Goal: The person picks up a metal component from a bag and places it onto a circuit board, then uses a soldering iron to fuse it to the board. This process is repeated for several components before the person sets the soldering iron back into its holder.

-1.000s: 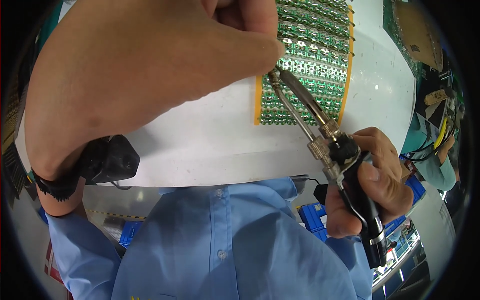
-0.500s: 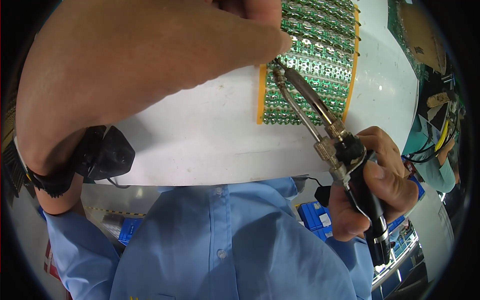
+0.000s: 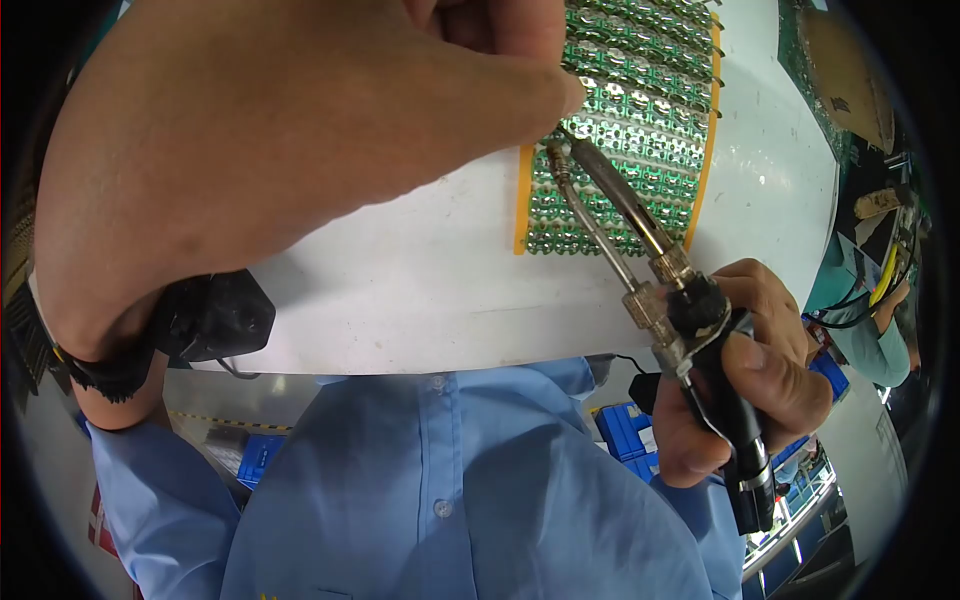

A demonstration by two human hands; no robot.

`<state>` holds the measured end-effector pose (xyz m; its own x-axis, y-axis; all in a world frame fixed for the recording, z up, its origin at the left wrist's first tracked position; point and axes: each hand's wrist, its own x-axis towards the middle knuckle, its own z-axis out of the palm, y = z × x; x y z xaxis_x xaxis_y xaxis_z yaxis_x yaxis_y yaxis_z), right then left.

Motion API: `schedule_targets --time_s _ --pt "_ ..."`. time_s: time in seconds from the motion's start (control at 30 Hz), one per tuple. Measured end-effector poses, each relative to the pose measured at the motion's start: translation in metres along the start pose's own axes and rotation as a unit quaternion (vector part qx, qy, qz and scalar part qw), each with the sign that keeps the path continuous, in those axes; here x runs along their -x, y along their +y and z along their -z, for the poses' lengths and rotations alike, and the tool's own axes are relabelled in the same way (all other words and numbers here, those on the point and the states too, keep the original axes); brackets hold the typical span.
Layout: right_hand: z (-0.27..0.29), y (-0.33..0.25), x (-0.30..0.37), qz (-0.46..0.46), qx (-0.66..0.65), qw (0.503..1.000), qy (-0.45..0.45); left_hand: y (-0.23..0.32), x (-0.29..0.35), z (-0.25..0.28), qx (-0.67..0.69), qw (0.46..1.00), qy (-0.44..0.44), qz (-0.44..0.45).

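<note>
A panel of small green circuit boards [image 3: 640,130] with silvery parts in rows lies on the white table, edged by orange strips on both sides. My right hand [image 3: 765,365] is wrapped round a black-handled soldering iron [image 3: 625,205] with a thin metal feed tube [image 3: 597,235] fixed alongside. The iron's tip meets the panel near its left edge, close to my left thumb. Over the panel's left part, my left hand [image 3: 500,70] is closed with fingers curled; whatever is between them is hidden behind the hand. A black strap circles my left wrist.
The white tabletop [image 3: 420,290] has a curved near edge in front of my blue shirt. A black object [image 3: 215,310] sits beside my left wrist. Blue bins [image 3: 628,435] stand below the table. At the right, another person's green sleeve [image 3: 858,335] shows near cables.
The soldering iron and my right hand have shifted very slightly left. My left hand stays over the panel, and the view has moved a little.
</note>
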<state>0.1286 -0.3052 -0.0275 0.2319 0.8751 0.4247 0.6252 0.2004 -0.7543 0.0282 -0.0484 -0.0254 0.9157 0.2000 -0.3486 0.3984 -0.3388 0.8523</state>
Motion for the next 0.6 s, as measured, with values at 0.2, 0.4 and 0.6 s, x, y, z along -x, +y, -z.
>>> schedule_targets --time_s 0.2,0.4,0.6 --pt "-0.009 -0.001 -0.001 -0.012 -0.008 0.996 0.084 0.012 -0.005 -0.004 0.000 1.000 -0.005 0.001" --pt "-0.012 -0.007 0.000 -0.027 -0.001 0.995 0.099 0.010 0.001 0.000 0.000 1.000 -0.016 -0.002" --pt "-0.006 -0.003 0.001 -0.005 0.010 0.998 0.059 0.023 0.002 -0.005 -0.003 1.000 -0.027 -0.003"
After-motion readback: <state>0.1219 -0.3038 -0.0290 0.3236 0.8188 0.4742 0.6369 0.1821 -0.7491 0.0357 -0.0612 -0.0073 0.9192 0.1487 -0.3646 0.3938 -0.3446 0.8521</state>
